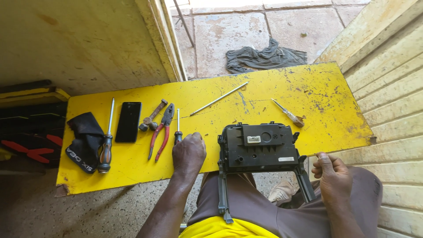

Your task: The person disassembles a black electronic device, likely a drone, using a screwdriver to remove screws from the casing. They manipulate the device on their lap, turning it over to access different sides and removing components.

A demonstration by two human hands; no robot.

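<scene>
The left hand (188, 152) hides the small screwdriver's (178, 128) handle; its fingers' grip cannot be told.

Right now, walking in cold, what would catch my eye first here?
Most likely the bright yellow board lying across the person's lap, scratched and worn. On its near edge sits a black plastic housing with two long brackets hanging down. The left hand closes on a small screwdriver beside red-handled pliers, while the right hand rests on the knee.
</scene>
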